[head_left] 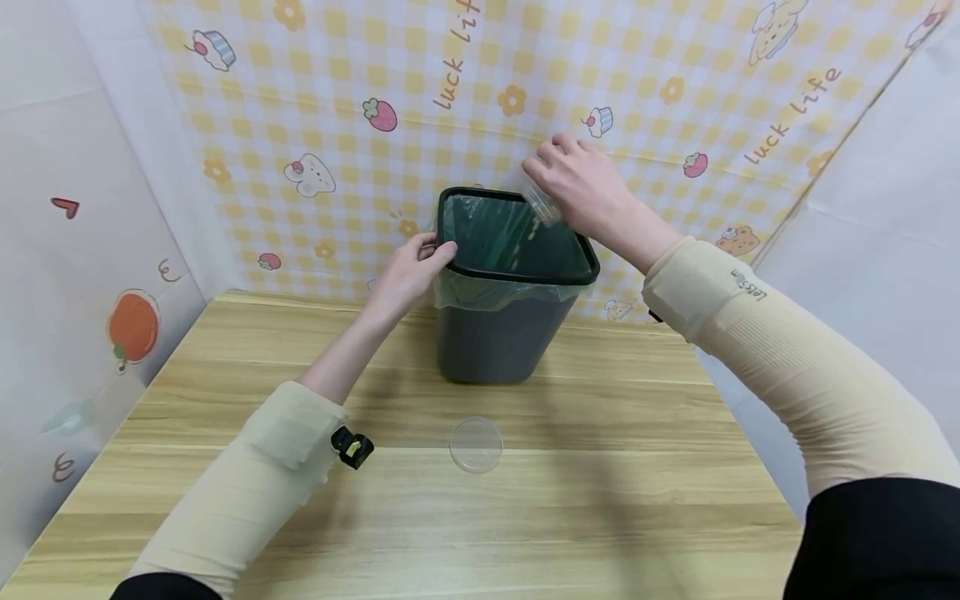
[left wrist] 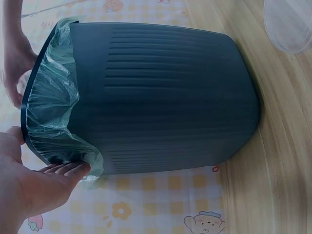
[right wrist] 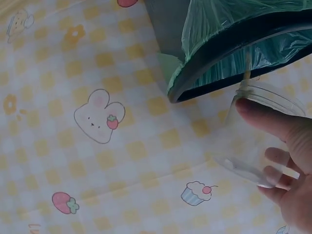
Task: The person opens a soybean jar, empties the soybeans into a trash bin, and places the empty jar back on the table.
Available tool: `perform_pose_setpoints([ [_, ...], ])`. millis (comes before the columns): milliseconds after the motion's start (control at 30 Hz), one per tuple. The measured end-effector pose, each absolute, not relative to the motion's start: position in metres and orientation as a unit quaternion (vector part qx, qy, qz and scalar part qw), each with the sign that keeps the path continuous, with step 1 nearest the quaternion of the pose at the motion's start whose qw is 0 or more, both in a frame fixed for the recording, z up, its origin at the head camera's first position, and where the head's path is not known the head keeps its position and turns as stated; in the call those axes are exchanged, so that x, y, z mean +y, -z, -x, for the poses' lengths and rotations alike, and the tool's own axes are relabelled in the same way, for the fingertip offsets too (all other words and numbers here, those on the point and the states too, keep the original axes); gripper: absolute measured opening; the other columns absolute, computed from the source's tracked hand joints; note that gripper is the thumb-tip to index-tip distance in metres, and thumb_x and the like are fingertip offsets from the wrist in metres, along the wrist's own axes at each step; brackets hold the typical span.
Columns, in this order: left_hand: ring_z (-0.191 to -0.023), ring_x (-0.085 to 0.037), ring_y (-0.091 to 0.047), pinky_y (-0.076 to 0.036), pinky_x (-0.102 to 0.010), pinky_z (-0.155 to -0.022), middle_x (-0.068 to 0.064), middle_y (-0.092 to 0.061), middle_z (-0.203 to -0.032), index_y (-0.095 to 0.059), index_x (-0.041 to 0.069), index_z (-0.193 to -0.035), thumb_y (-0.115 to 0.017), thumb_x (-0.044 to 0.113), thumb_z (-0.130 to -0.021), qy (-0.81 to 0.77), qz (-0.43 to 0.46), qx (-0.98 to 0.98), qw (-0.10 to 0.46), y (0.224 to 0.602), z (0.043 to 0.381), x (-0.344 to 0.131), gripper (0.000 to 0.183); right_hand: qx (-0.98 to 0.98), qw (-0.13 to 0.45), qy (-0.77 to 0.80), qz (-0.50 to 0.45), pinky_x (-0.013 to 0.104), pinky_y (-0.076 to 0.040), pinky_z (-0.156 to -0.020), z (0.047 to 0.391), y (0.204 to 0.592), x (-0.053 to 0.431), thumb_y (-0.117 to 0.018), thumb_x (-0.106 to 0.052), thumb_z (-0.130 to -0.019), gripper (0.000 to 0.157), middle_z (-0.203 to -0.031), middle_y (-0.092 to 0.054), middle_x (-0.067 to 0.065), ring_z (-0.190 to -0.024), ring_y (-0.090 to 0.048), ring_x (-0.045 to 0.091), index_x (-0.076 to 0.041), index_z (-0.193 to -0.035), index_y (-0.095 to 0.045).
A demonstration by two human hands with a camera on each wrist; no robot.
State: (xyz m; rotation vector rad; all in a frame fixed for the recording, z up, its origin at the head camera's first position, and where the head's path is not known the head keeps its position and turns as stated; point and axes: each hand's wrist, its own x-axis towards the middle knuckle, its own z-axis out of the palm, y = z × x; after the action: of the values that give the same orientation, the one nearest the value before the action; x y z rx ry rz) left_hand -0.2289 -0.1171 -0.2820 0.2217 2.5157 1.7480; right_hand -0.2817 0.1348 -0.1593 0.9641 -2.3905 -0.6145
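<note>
A dark grey trash bin (head_left: 487,342) stands at the back of the table, lined with a thin translucent green bag (left wrist: 53,97) folded over its black rim. My left hand (head_left: 412,271) grips the rim at the left, thumb on top and fingers outside against the bag. Above the bin's right side, my right hand (head_left: 585,183) holds a clear plastic jar (right wrist: 234,146) tilted, its mouth toward the bin. A thin pale stream of small bits falls from the jar's mouth into the bin. What lies at the bin's bottom is hidden.
A clear round lid (head_left: 476,444) lies flat on the wood-grain table (head_left: 360,517) in front of the bin. Close behind the bin hangs a yellow checked cloth (head_left: 315,108) with printed figures. White sheets hang at both sides.
</note>
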Motion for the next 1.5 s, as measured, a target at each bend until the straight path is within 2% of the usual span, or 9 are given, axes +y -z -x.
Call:
perform_pose_setpoints([
  [100,-0.154,-0.028,-0.038,-0.035,-0.047,-0.125,-0.015,-0.039,-0.165,-0.032,0.010,-0.161,-0.051,0.052,-0.104,-0.568,-0.072,0.819,0.032,0.282,0.229,-0.118,0.074,-0.858,0.248,0.247,-0.377,0.053,-0.051,-0.098,0.283,0.159,0.135,-0.058,0.014,-0.089,0.036,-0.122,-0.063,0.024,-0.120,-0.053,0.044,0.002,-0.122,-0.058],
  [267,-0.154,-0.027,-0.037,-0.034,-0.047,-0.125,-0.014,-0.039,-0.165,-0.032,0.010,-0.162,-0.052,0.051,-0.104,-0.570,-0.073,0.818,0.030,0.282,0.228,-0.118,0.074,-0.832,0.235,0.277,-0.419,0.053,-0.045,-0.109,0.283,0.161,0.136,-0.063,0.018,-0.084,0.045,-0.129,-0.059,0.024,-0.128,-0.048,0.045,0.002,-0.126,-0.056],
  [567,-0.154,-0.027,-0.038,-0.034,-0.046,-0.125,-0.014,-0.039,-0.165,-0.032,0.009,-0.161,-0.052,0.051,-0.103,-0.571,-0.073,0.817,0.030,0.282,0.229,-0.119,0.074,-0.826,0.226,0.277,-0.435,0.055,-0.040,-0.114,0.283,0.161,0.135,-0.067,0.017,-0.085,0.054,-0.138,-0.056,0.025,-0.140,-0.042,0.045,0.001,-0.136,-0.057],
  [767,-0.154,-0.027,-0.038,-0.034,-0.047,-0.125,-0.014,-0.040,-0.165,-0.032,0.009,-0.161,-0.051,0.050,-0.104,-0.570,-0.074,0.818,0.026,0.281,0.228,-0.119,0.073,-0.854,0.230,0.190,-0.427,0.058,-0.041,-0.114,0.281,0.160,0.139,-0.061,0.019,-0.088,0.052,-0.138,-0.058,0.027,-0.136,-0.045,0.047,0.002,-0.136,-0.059],
  [867,-0.154,-0.028,-0.038,-0.034,-0.047,-0.125,-0.015,-0.040,-0.165,-0.032,0.009,-0.161,-0.052,0.050,-0.104,-0.568,-0.075,0.819,0.027,0.281,0.229,-0.119,0.073,-0.876,0.224,0.125,-0.409,0.059,-0.043,-0.112,0.280,0.158,0.143,-0.071,0.013,-0.083,0.055,-0.137,-0.060,0.027,-0.131,-0.049,0.046,0.002,-0.136,-0.060],
  [1000,-0.153,-0.027,-0.039,-0.035,-0.046,-0.125,-0.014,-0.041,-0.164,-0.033,0.009,-0.161,-0.052,0.051,-0.104,-0.570,-0.074,0.818,0.030,0.282,0.229,-0.119,0.073,-0.920,0.170,0.042,-0.352,0.060,-0.041,-0.115,0.279,0.153,0.147,-0.089,0.000,-0.072,0.078,-0.144,-0.057,0.025,-0.135,-0.046,0.044,-0.001,-0.143,-0.056],
  [1233,-0.154,-0.028,-0.038,-0.034,-0.046,-0.125,-0.015,-0.039,-0.165,-0.032,0.009,-0.161,-0.051,0.050,-0.104,-0.571,-0.071,0.817,0.028,0.284,0.230,-0.116,0.073,-0.956,0.099,-0.096,-0.258,0.060,-0.039,-0.116,0.276,0.144,0.161,-0.094,-0.018,-0.072,0.096,-0.153,-0.051,0.022,-0.139,-0.045,0.043,-0.006,-0.154,-0.045],
  [1367,-0.154,-0.029,-0.038,-0.034,-0.046,-0.126,-0.016,-0.039,-0.165,-0.032,0.008,-0.161,-0.051,0.048,-0.105,-0.571,-0.071,0.818,0.025,0.284,0.230,-0.116,0.072,-0.956,0.073,-0.191,-0.209,0.052,-0.044,-0.109,0.270,0.143,0.172,-0.094,-0.029,-0.074,0.095,-0.150,-0.056,0.015,-0.134,-0.052,0.034,-0.012,-0.154,-0.046],
  [1500,-0.154,-0.029,-0.038,-0.034,-0.046,-0.125,-0.016,-0.039,-0.165,-0.033,0.008,-0.161,-0.050,0.048,-0.105,-0.569,-0.070,0.819,0.023,0.284,0.230,-0.116,0.071,-0.948,0.056,-0.268,-0.160,0.034,-0.047,-0.095,0.261,0.144,0.186,-0.091,-0.038,-0.077,0.087,-0.139,-0.062,0.007,-0.121,-0.058,0.022,-0.021,-0.151,-0.050],
])
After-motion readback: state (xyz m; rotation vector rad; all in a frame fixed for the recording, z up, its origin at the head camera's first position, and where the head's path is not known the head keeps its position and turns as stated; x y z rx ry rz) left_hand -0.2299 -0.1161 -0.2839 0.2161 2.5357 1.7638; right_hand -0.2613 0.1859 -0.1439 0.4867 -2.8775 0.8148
